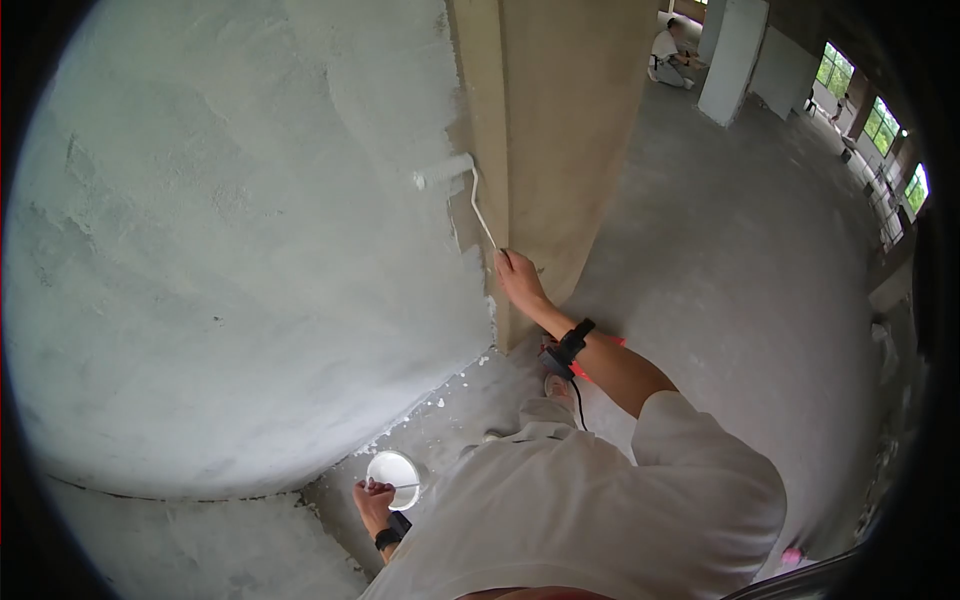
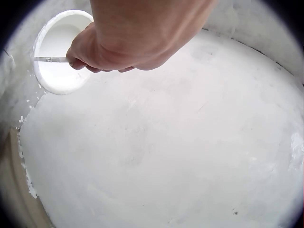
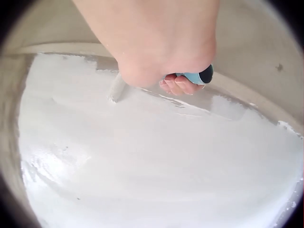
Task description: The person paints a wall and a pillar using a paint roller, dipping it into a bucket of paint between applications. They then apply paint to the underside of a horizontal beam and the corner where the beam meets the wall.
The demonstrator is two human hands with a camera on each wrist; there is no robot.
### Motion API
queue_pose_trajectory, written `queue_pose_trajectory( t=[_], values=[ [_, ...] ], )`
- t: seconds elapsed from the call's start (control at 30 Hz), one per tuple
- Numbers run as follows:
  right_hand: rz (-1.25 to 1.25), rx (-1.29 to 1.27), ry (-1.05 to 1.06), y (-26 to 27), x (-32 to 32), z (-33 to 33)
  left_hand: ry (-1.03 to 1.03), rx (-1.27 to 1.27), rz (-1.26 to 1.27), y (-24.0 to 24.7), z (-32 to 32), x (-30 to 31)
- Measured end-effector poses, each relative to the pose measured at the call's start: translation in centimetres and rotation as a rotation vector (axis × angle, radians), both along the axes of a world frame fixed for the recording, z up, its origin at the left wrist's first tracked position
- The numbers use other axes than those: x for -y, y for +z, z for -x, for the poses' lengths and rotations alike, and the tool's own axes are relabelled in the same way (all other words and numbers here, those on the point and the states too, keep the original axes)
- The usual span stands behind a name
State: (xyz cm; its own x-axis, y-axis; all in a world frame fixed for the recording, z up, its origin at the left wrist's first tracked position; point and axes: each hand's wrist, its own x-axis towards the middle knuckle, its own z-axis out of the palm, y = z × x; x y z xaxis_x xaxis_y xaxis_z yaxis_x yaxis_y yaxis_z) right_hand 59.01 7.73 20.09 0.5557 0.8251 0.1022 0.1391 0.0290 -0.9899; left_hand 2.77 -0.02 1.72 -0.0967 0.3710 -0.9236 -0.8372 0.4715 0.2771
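My right hand [image 1: 520,282] grips the handle of a small paint roller [image 1: 458,168], whose thin bent rod reaches up and left to the white sleeve. The sleeve lies against the wall close to its unpainted brown edge. In the right wrist view, fingers curl round the blue and black roller handle [image 3: 192,77], and the roller sleeve [image 3: 116,89] shows left of the wrist. Low down, my left hand [image 1: 373,503] holds the carrying handle [image 2: 53,60] of a white bucket [image 2: 39,76]. White paint coats the bucket's inside; part of its rim is hidden behind the hand.
The wall [image 1: 250,220] is mostly white with patchy grey spots. A brown column [image 1: 570,130] borders it on the right. White drips dot the grey floor [image 1: 720,260] along the wall's foot. Further back, another person [image 1: 668,55] crouches near a pale pillar [image 1: 735,60].
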Motion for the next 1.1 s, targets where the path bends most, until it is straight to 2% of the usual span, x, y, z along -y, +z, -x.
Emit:
queue_pose_trajectory(
  t=[0.2, 0.4, 0.47, 0.6, 0.7, 0.9, 1.03, 1.1],
  values=[
    [-0.108, -0.07, 0.016, 7.4, -3.0, -1.7, 0.014, -0.002, -0.003, -0.1, 0.4, 0.4],
    [-0.155, 0.1, 0.002, 12.2, -3.0, -3.1, 0.016, 0.004, 0.024, -0.2, 0.2, 1.1],
    [-0.154, -0.015, 0.058, 14.0, -2.5, -2.6, 0.018, 0.004, 0.031, -0.2, 0.1, 0.9],
    [-0.138, -0.007, 0.022, 13.0, -2.3, -2.4, 0.003, -0.009, 0.029, 0.0, 0.2, 1.0],
    [-0.153, 0.042, 0.03, 9.3, -2.5, -2.5, -0.005, -0.022, 0.019, 0.8, -0.4, 1.0],
    [0.039, 0.056, -0.004, 2.7, -0.4, -1.6, -0.039, -0.005, -0.009, -0.1, -0.7, 1.0],
    [0.129, 0.091, -0.015, -1.9, 1.0, -1.4, -0.083, -0.113, 0.005, 1.7, -2.3, 0.9],
    [0.168, 0.109, -0.007, -4.0, 1.1, -1.6, -0.1, -0.08, -0.002, 2.1, -2.4, 0.6]
  ],
)
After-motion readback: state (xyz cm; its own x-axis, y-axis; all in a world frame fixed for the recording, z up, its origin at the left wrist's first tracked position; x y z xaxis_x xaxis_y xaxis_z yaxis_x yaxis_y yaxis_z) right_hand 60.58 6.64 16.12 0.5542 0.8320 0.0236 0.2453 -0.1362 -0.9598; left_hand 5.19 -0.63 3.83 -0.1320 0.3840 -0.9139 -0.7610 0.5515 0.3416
